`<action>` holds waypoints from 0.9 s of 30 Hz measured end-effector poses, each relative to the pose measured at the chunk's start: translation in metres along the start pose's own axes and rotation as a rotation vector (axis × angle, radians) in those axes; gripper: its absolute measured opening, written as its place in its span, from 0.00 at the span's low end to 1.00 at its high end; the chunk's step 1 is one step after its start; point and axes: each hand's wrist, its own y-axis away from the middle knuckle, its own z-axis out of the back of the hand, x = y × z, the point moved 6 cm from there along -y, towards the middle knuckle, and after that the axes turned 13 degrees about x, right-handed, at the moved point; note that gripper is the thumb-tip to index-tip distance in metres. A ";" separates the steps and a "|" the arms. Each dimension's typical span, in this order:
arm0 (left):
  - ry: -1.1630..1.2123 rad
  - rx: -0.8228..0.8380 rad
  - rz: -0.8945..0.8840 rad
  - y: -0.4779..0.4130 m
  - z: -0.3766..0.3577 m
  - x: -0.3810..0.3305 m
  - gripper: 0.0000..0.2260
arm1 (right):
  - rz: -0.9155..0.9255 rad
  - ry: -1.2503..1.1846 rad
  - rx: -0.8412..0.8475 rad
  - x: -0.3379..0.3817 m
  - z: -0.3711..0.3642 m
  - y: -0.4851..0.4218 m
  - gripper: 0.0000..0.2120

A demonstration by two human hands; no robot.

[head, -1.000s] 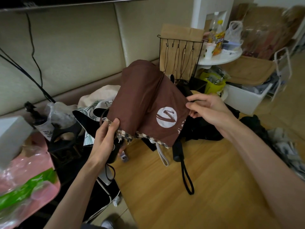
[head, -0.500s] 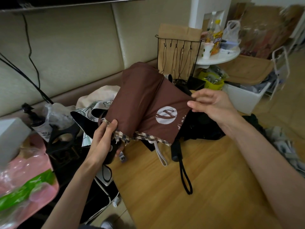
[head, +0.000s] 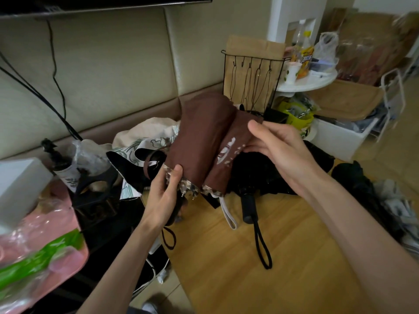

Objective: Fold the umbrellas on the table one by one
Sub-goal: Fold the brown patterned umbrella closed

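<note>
A brown umbrella (head: 201, 137) with a patterned hem and a white logo is held above the wooden table (head: 260, 268), its canopy gathered into folds. My left hand (head: 163, 196) grips its lower end at the hem, thumb on the fabric. My right hand (head: 276, 146) wraps around the right fold over the logo. Under it lies a black umbrella (head: 267, 175) with its handle (head: 248, 205) and wrist loop pointing toward me. A white-and-black patterned umbrella (head: 140, 146) lies behind on the left.
A black wire rack (head: 251, 82) and a paper bag stand behind. A round white side table (head: 308, 82) with bottles is at the back right, a white bin (head: 340, 137) below it. A pink plastic bag (head: 38, 252) and a white box (head: 18, 186) sit left.
The brown canopy panel with the logo has been folded inward by my right hand, which moved left and over it. The umbrella is now narrower; my left hand shifted its grip slightly at the hem.
</note>
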 end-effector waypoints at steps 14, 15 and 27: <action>-0.011 0.038 0.002 0.010 -0.015 0.000 0.36 | -0.077 0.354 0.148 0.025 -0.063 -0.056 0.12; 0.022 0.020 0.007 0.011 -0.014 -0.001 0.31 | -0.062 0.350 0.195 0.026 -0.067 -0.057 0.11; -0.055 0.083 -0.005 0.010 -0.013 0.003 0.18 | 0.035 0.392 -0.250 0.005 -0.027 -0.058 0.30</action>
